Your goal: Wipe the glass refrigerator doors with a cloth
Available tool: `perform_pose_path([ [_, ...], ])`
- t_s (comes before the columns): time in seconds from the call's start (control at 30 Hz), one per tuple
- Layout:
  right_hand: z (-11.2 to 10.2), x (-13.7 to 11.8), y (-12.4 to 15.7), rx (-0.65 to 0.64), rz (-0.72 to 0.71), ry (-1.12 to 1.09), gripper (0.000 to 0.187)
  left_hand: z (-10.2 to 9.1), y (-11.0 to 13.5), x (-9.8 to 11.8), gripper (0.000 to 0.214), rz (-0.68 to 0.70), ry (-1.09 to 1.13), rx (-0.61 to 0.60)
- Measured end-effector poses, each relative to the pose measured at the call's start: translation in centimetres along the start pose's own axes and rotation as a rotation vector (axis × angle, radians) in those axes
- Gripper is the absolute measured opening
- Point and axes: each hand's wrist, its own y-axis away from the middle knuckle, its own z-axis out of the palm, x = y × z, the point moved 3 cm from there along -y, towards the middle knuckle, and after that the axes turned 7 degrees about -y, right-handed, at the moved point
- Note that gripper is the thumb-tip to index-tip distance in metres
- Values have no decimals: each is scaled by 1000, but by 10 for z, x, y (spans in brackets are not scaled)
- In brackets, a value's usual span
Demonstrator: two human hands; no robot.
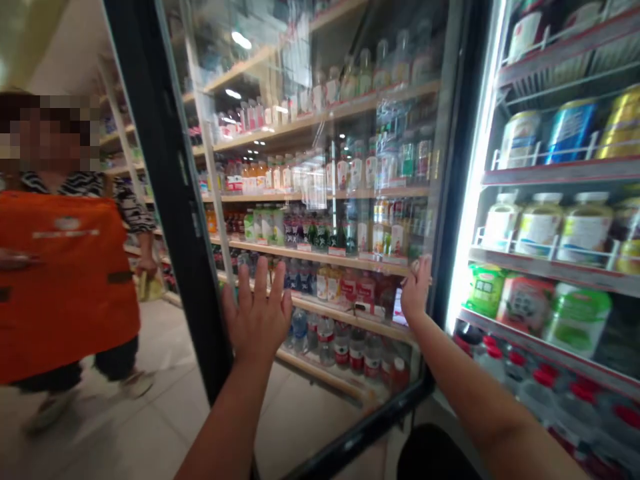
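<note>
Two bare forearms rise from six o'clock toward the glass; the left hand (257, 319) is spread wide, fingers fanned, palm flat against the pane of the fridge door (300, 167), while the right hand (416, 288) at about three o'clock of it curls its fingers on the door's inner edge, near the dark frame; the door itself stands swung open, filling the middle of the view from eleven o'clock down to five; by the look of it a tall, stiff, weighty slab, the glass smooth and likely slippery under a flat palm, and breakable, so the black frame or that right-hand edge reads as the surer hold; at three o'clock the lit cooler shelves (555, 270) carry rows of cans, jars and red-capped bottles; through the pane, store shelving (320, 257) with many bottles, too small to read; at nine o'clock another person in an orange apron (65, 280) stands on the tiled floor (150, 427), well apart from the door.
</note>
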Motion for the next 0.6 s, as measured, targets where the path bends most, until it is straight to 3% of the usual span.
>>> perform_pose_path([
  [0.07, -6, 11, 25, -13, 41, 39, 61, 0, 0, 1, 73, -10, 23, -16],
  [0.17, 3, -6, 72, -124, -15, 51, 60, 1, 0, 2, 73, -19, 48, -39],
  [0.27, 30, -52, 107, -380, -277, 86, 61, 0, 0, 2, 74, -11, 34, -19],
  [0.33, 47, -87, 111, -490, -469, 117, 67, 1, 0, 1, 73, -2, 3, 7],
  [0.47, 67, -146, 70, -494, -640, 158, 71, 1, 0, 0, 73, 5, -6, 14],
  [0.6, 74, -160, -1, -357, -614, 173, 65, 0, 0, 0, 74, 11, 2, -2],
])
